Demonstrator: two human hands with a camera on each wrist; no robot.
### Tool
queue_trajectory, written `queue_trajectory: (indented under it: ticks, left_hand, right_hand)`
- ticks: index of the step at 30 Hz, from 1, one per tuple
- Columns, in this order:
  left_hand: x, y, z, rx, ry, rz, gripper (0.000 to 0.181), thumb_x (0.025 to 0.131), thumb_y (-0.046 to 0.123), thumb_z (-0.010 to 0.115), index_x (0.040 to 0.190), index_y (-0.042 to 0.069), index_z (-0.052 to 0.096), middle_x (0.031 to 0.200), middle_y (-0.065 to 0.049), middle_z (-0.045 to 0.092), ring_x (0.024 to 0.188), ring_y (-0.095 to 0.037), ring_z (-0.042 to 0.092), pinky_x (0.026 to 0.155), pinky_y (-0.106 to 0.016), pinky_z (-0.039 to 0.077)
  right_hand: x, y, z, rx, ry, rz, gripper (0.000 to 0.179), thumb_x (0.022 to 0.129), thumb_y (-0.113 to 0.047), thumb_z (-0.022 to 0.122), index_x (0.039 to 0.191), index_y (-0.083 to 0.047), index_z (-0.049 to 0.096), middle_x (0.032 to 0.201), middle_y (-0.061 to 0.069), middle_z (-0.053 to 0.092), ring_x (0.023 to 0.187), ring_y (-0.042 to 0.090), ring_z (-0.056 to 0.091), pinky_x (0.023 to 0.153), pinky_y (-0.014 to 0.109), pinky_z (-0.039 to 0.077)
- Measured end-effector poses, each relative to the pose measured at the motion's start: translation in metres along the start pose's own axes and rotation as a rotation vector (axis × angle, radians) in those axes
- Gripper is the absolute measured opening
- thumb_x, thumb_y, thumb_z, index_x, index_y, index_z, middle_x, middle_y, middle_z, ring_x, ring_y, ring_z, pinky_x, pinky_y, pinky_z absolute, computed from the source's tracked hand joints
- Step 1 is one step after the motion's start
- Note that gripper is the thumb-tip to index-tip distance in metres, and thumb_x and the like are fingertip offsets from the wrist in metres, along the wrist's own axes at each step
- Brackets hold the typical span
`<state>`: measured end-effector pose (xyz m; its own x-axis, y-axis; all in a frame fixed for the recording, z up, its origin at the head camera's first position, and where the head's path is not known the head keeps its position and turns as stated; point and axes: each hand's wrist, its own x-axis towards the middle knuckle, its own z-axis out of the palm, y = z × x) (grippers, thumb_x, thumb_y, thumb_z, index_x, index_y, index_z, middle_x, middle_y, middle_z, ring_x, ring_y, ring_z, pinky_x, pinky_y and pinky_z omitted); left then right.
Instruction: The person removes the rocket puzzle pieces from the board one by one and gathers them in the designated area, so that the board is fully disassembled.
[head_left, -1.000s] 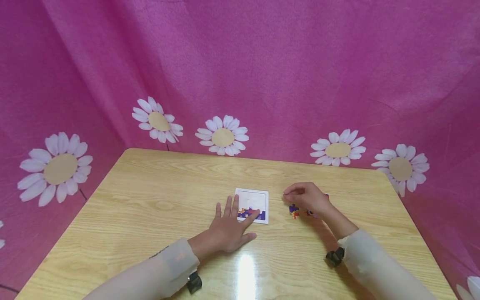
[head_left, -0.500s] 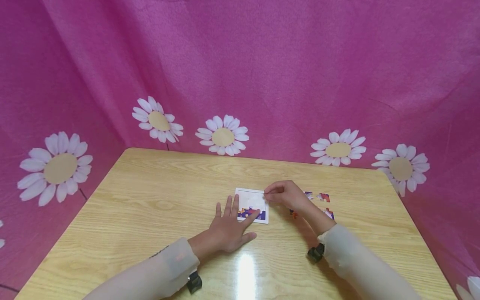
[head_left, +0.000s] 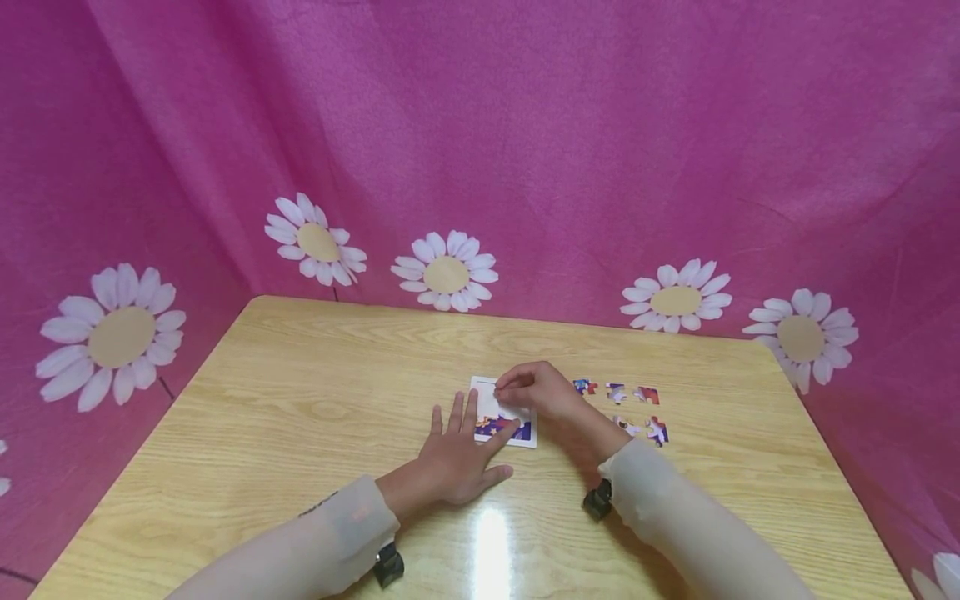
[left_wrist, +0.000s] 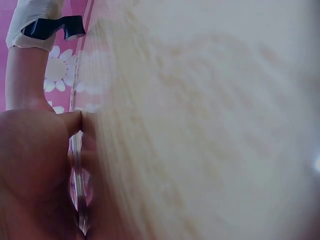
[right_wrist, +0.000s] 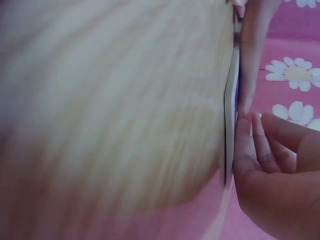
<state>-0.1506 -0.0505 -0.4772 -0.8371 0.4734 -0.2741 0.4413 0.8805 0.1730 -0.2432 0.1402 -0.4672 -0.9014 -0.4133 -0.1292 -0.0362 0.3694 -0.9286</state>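
Note:
My left hand [head_left: 457,467] lies palm down with fingers spread, touching the lower left of a small white puzzle tray [head_left: 533,400]. In the left wrist view the same hand [left_wrist: 32,160] is close to the tabletop. Along the bottom of the tray lies a strip of fitted purple and orange puzzle pieces [head_left: 491,427]. Over the tray's upper part is my right hand [head_left: 542,390], thumb and fingers drawn together, fingertips close above its white base. In the right wrist view its fingers [right_wrist: 245,150] are right beside the tray edge; I cannot tell whether they pinch a piece.
Right of the tray lie several loose puzzle pieces, including a blue and red one [head_left: 585,387], a red and purple one [head_left: 647,395] and a white and purple one [head_left: 657,431]. The wooden table [head_left: 337,375] meets a pink daisy-print curtain [head_left: 555,167] behind.
My right hand has moved left from above the loose pieces to over the tray, uncovering several pieces and covering one lower piece seen before. My left hand has stayed still.

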Motion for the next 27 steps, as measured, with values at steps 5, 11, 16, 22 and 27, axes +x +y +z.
queue_trajectory:
  ticks: [5, 11, 16, 22, 27]
  left_hand:
    - [0.0007, -0.0002, -0.0002, 0.001, -0.001, -0.006, 0.065, 0.104, 0.069, 0.031, 0.163, 0.046, 0.017, 0.169, -0.028, -0.009, 0.155, -0.048, -0.011, 0.120, -0.072, 0.004]
    - [-0.0004, -0.0006, -0.0018, 0.014, -0.001, -0.017, 0.065, 0.103, 0.070, 0.031, 0.163, 0.048, 0.017, 0.170, -0.026, -0.008, 0.156, -0.047, -0.010, 0.120, -0.071, 0.006]
    - [0.0003, -0.0011, -0.0006, 0.038, 0.020, -0.030, 0.065, 0.102, 0.072, 0.032, 0.162, 0.051, 0.018, 0.170, -0.026, -0.006, 0.156, -0.046, -0.007, 0.121, -0.070, 0.010]
    - [-0.0001, 0.0007, 0.0014, 0.059, 0.042, -0.041, 0.067, 0.101, 0.073, 0.033, 0.162, 0.049, 0.019, 0.170, -0.027, -0.001, 0.157, -0.046, -0.003, 0.120, -0.070, 0.012]
    - [-0.0043, 0.0005, 0.0047, 0.035, 0.047, -0.052, 0.073, 0.098, 0.076, 0.036, 0.163, 0.048, 0.016, 0.170, -0.025, 0.002, 0.157, -0.045, -0.001, 0.119, -0.072, 0.013]
  right_hand:
    - [0.0010, -0.0001, 0.0009, -0.037, -0.001, 0.002, 0.017, 0.094, 0.000, 0.072, 0.110, 0.004, 0.075, 0.102, 0.015, 0.077, 0.094, 0.018, 0.072, 0.089, 0.028, 0.056]
    - [0.0041, 0.0003, 0.0013, -0.052, -0.036, -0.004, 0.018, 0.094, 0.002, 0.070, 0.112, 0.006, 0.073, 0.104, 0.017, 0.077, 0.097, 0.022, 0.073, 0.094, 0.034, 0.057]
    - [0.0068, 0.0001, 0.0008, -0.035, -0.028, 0.033, 0.016, 0.094, 0.001, 0.071, 0.110, 0.004, 0.074, 0.100, 0.013, 0.077, 0.091, 0.016, 0.072, 0.089, 0.029, 0.055]
    - [0.0060, -0.0002, 0.0006, 0.011, -0.031, 0.041, 0.018, 0.093, 0.002, 0.072, 0.110, 0.008, 0.072, 0.099, 0.015, 0.077, 0.087, 0.013, 0.071, 0.083, 0.023, 0.054]
    - [0.0038, 0.0006, 0.0003, 0.044, -0.038, 0.035, 0.020, 0.093, 0.004, 0.071, 0.112, 0.011, 0.070, 0.103, 0.021, 0.076, 0.090, 0.015, 0.072, 0.083, 0.024, 0.055]
